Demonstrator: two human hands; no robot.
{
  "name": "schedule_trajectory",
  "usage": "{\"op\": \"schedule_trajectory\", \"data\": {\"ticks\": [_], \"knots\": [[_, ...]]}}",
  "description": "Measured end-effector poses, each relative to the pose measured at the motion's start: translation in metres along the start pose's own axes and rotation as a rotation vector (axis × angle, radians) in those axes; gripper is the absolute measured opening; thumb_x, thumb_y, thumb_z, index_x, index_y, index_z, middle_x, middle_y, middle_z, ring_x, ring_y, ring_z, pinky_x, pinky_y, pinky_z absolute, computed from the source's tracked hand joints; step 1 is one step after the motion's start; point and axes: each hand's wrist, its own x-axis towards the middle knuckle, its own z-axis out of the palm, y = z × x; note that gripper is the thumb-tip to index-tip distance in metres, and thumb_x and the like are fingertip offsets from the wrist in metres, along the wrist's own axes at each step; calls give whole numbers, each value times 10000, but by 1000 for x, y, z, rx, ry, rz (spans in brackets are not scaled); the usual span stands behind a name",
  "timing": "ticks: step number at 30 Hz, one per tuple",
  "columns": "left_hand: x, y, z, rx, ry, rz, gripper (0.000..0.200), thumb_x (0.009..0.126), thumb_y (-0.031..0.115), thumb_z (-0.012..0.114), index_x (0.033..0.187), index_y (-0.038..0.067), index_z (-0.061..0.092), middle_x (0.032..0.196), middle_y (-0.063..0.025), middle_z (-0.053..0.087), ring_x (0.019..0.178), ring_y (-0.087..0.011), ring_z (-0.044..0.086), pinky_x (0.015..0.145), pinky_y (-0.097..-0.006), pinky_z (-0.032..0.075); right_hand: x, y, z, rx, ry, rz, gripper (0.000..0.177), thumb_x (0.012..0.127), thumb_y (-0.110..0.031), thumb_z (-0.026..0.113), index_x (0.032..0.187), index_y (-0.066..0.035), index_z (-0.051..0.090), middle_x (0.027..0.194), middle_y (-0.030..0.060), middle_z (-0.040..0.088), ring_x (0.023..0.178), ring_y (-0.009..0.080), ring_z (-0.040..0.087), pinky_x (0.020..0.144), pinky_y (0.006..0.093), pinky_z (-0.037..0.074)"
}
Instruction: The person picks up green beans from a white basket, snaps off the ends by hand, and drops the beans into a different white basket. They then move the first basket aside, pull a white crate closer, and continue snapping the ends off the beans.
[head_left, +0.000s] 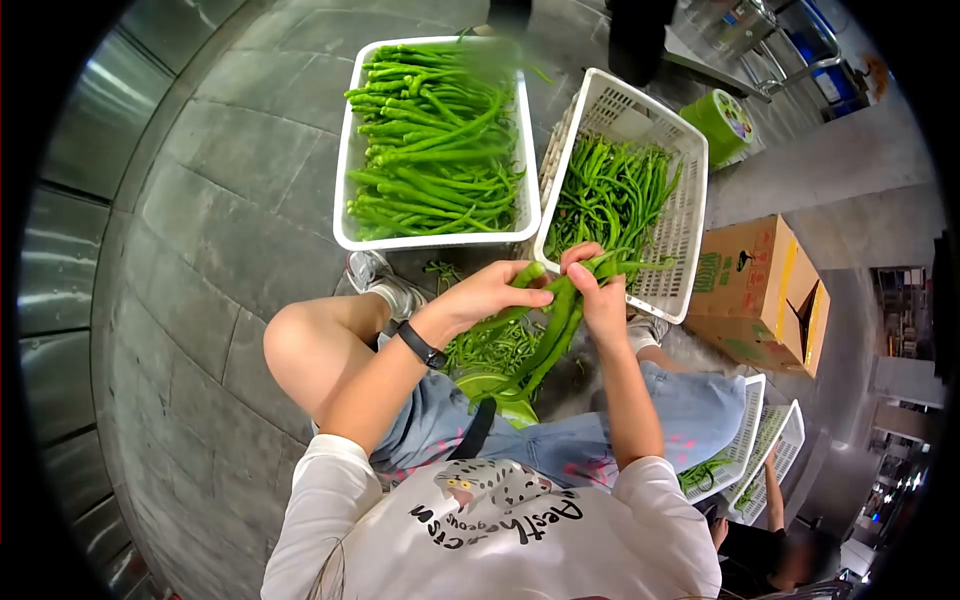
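Observation:
Several long green peppers (553,340) are held between my two hands, above my lap. My left hand (497,292), with a black watch on its wrist, has its fingers wrapped round some of them. My right hand (597,293) pinches their upper ends close beside it. Beyond my hands, a white basket (692,215) holds a pile of green peppers (612,190). Left of it, a white crate (345,150) is filled with long green peppers (435,140) laid in rows. Small green pieces (495,345) lie in a heap below my hands.
A cardboard box (745,290) stands at the right, with a green tub (718,125) behind it. White baskets (745,440) with some green peppers are at the lower right, where another person's arm (774,495) reaches in. Grey tiled floor (215,200) spreads on the left.

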Motion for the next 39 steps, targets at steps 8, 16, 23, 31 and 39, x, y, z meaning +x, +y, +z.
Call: {"op": "schedule_trajectory", "data": {"ticks": [8,16,23,31,39], "knots": [[1,-3,4,178,96,177,172,773,60,645,892,58,520,810,22,481,753,-75,454,671,-228,381,-18,-7,-4,121,-19,283,245,813,-98,661,1037,-38,582,682,3,584,483,61,486,445,196,375],[-5,14,-20,787,100,309,228,740,105,709,902,37,564,723,-33,532,670,-121,479,603,-273,394,-22,-9,-18,-232,-201,196,396,702,-204,733,1037,-34,607,760,21,625,715,96,579,674,245,475],[-13,45,-29,844,84,312,208,718,113,742,871,49,616,745,-33,595,688,-121,519,641,-269,417,-20,-15,-39,-375,-439,130,333,680,-261,748,901,-31,654,683,36,606,615,123,568,611,252,464],[1,58,-35,768,38,250,193,765,94,711,889,42,574,746,14,555,687,-91,498,637,-243,398,-17,-7,-68,-52,-371,111,245,700,-208,710,680,-6,574,583,35,551,534,130,524,556,278,445],[7,38,-5,1029,88,347,336,767,63,664,1091,79,581,891,-60,615,802,-175,586,743,-293,456,-20,-16,-49,134,-83,249,281,882,-133,571,1120,14,544,639,-8,540,551,64,508,519,220,406]]}}
